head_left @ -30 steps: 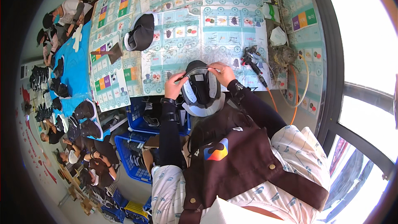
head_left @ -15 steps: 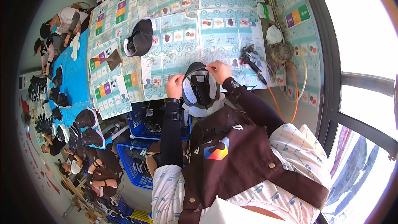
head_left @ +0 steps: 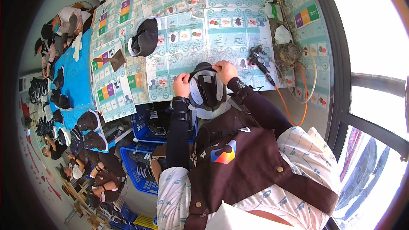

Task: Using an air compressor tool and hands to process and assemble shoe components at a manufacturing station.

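Observation:
A black shoe upper with grey lining is held at the table's near edge, its opening facing me. My left hand pinches its left rim, and my right hand grips the far right rim between thumb and fingers. A pale white piece shows under the upper's near end; what it is I cannot tell. Farther off to the left, another black shoe upper with a white edge lies on the table.
Printed sheets cover the table. At left lies a broad-bladed scraper; at right, a black spray gun with an orange hose. Blue baskets stand below on the left. People work beside a blue-covered table at far left.
My left hand has moved slightly right and closer to the upper's rim. The upper has shifted a little; my right hand stays at its far right rim.

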### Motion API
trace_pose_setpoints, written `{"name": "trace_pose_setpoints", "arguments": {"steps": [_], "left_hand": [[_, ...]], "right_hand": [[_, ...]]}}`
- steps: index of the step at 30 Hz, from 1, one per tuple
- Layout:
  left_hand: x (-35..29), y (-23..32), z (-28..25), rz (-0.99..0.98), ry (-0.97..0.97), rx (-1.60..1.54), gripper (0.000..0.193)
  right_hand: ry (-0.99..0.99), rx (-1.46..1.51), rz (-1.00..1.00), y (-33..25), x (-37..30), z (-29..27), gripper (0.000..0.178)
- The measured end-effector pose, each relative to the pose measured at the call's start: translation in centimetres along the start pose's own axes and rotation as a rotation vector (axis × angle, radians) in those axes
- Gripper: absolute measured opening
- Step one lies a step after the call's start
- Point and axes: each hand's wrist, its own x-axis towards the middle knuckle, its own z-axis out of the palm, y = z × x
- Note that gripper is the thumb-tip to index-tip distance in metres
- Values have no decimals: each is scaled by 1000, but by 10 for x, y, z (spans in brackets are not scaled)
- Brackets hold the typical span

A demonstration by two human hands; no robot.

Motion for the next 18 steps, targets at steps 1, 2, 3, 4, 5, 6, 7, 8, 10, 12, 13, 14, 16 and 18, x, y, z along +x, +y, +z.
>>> {"name": "trace_pose_setpoints", "arguments": {"steps": [1,2,3,4,5,6,7,8,10,12,13,14,16,18], "left_hand": [[3,-1,2,-67,0,71,22],[10,-2,0,-88,-51,47,23],[14,-2,-3,-62,-67,94,27],[21,-1,-6,-136,-167,7,28],[28,2,-12,-234,-263,-53,30],[32,5,-18,-344,-378,-268,28],[35,10,-26,-340,-376,-266,28],[36,16,-35,-454,-486,-532,27],[36,32,-51,-541,-624,-839,24],[33,54,-59,-519,-616,-805,23],[34,67,-61,-496,-596,-775,22],[35,79,-65,-488,-581,-731,21],[41,102,-74,-387,-621,-733,21],[49,121,-84,-180,-678,-786,21]], "right_hand": [[20,11,-16,0,2,1,19],[-33,-1,49,1,5,0,20],[-69,-9,93,4,9,0,20],[-86,-13,117,6,12,0,20],[-133,39,121,8,15,-1,23],[-183,77,137,10,18,-4,27],[-176,94,119,11,21,-7,27],[-317,393,242,11,23,-14,31],[-545,682,430,7,25,-35,42],[-461,646,142,-12,19,-55,46],[-350,518,-32,-25,13,-65,50],[-330,501,-195,-36,4,-80,59],[-155,99,-636,-64,-6,-97,61],[38,-235,-780,-91,-11,-102,58]]}}
